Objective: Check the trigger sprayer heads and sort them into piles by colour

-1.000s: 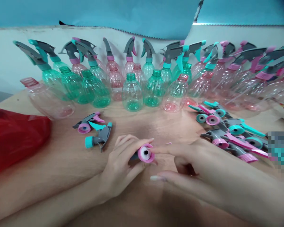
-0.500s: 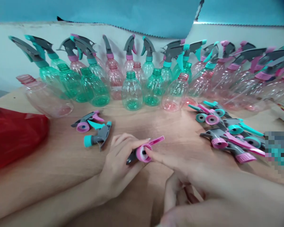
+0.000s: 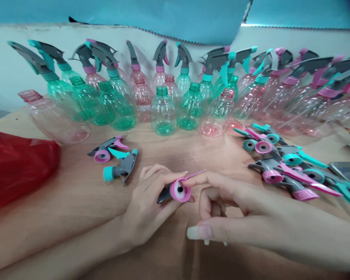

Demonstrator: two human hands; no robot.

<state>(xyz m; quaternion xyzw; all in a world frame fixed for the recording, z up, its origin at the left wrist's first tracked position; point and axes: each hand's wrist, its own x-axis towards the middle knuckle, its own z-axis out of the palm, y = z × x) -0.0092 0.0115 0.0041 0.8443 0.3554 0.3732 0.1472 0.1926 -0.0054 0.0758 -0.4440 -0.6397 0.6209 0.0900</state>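
Observation:
My left hand [image 3: 147,206] is closed around a grey and pink trigger spray head [image 3: 165,193], whose pink collar [image 3: 187,193] faces me with a white disc and dark hole inside. My right hand [image 3: 230,202] has its index finger stretched out, its tip at the upper rim of that collar beside the pink trigger. Its thumb points left, apart from the index finger, and the other fingers are curled. Left of my hands lie a teal and grey spray head [image 3: 122,170] and a pink and grey spray head [image 3: 102,156].
Several clear pink and green bottles stand along the back, some open-topped like the green bottle [image 3: 163,116], others fitted with sprayers. A pile of spray heads [image 3: 291,171] lies to the right. A red plastic bag [image 3: 20,167] sits at the left edge of the wooden table [image 3: 84,217].
My right index fingertip has moved from the collar's opening up to its rim, so the dark hole now shows fully. The right thumb has swung into view. My left hand has barely moved.

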